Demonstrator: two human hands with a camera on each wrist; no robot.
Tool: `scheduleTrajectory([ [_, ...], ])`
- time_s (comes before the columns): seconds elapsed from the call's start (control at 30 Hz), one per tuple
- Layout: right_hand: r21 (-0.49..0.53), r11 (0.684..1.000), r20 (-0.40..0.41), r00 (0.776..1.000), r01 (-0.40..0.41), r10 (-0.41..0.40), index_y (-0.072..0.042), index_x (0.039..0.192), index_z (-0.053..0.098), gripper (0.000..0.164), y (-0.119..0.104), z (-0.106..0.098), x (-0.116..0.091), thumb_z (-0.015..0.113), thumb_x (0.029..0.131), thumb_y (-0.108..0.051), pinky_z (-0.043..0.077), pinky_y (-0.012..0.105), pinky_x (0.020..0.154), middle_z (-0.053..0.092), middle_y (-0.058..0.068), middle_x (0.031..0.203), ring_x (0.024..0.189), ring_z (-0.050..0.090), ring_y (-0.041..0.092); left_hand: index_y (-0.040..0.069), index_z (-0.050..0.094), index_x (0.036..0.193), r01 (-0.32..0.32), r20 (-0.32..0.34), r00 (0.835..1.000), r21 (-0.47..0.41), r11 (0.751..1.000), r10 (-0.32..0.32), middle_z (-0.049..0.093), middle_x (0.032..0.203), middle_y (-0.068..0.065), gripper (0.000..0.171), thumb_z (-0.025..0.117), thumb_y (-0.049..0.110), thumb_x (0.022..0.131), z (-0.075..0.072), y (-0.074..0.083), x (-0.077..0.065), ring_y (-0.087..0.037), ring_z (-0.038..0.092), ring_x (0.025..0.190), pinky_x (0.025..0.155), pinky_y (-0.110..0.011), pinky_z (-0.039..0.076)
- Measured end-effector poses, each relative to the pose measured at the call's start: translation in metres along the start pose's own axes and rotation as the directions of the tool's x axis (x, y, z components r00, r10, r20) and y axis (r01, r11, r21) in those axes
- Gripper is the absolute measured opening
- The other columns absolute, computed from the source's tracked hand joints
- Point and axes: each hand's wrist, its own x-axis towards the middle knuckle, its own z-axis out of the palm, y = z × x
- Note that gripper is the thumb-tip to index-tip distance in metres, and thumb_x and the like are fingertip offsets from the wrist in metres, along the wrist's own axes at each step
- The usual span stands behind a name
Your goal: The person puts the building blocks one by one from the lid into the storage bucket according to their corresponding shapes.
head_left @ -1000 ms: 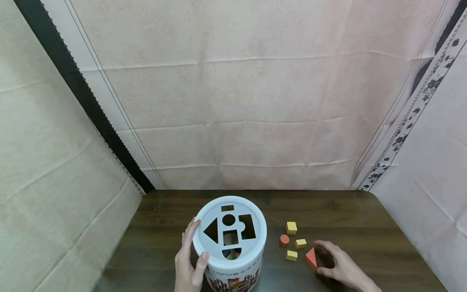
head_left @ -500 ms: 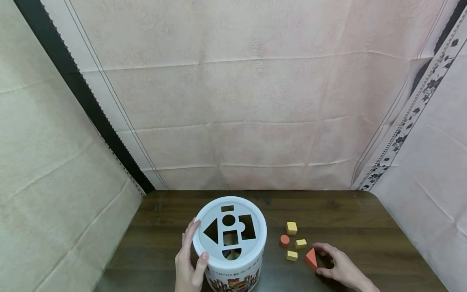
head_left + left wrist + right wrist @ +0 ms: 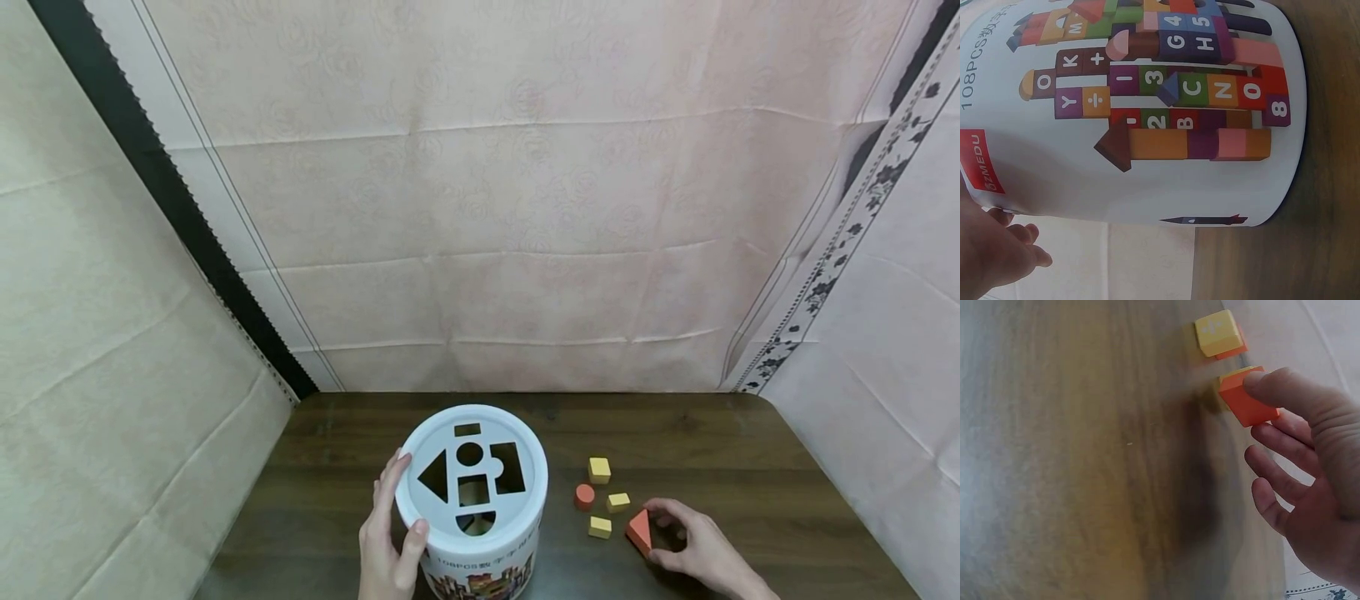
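Note:
A white toy-block bucket (image 3: 480,579) stands upright at the near middle of the table, its pale blue lid (image 3: 517,521) pierced with shaped holes. My left hand (image 3: 388,542) holds the bucket's left side, fingers around the rim and thumb at the near side. Printed pictures of lettered blocks cover the bucket wall (image 3: 1054,187) in the left wrist view. To the right, my right hand (image 3: 693,542) pinches a red triangular block (image 3: 639,533) low over the table. In the right wrist view the thumb lies on this block (image 3: 1246,403); the index finger is mostly hidden.
Left of the right hand lie a red cylinder block (image 3: 584,497) and yellow blocks: one at the back (image 3: 599,470), one in the middle (image 3: 618,502), one in front (image 3: 599,527). Pale cloth (image 3: 525,250) hangs behind the wooden table (image 3: 337,467) and at both sides.
The thumb and index finger of my right hand have drawn slightly closer around the triangular block. My left hand and the bucket stay in place.

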Motion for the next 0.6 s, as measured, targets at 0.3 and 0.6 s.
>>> scheduleTrajectory([
  [0.3,-0.072,0.991,-0.123,0.985,0.112,-0.120,-0.006,0.119,0.063,0.053,-0.023,-0.009,0.005,0.088,0.073,-0.016,0.051,0.033,0.067,0.066,-0.008,0.101,0.086,0.064,0.016,0.015,0.053,0.146,0.026,0.007,1.000,-0.012,1.000,-0.026,0.049,0.149,-0.008,0.064,0.062,0.015,0.083,0.000,-0.001,0.000,-0.029,0.038,0.140,0.096,-0.083,0.013],
  [0.6,-0.142,0.975,-0.192,0.962,0.170,-0.195,-0.015,0.119,0.064,0.057,-0.049,-0.014,0.015,0.091,0.068,-0.014,0.050,0.032,0.067,0.066,-0.012,0.103,0.087,0.064,0.012,0.016,0.052,0.146,0.039,0.014,0.999,-0.008,0.999,-0.039,0.049,0.149,-0.008,0.063,0.062,0.015,0.084,0.000,-0.001,0.000,-0.032,0.037,0.140,0.096,-0.083,0.013],
])
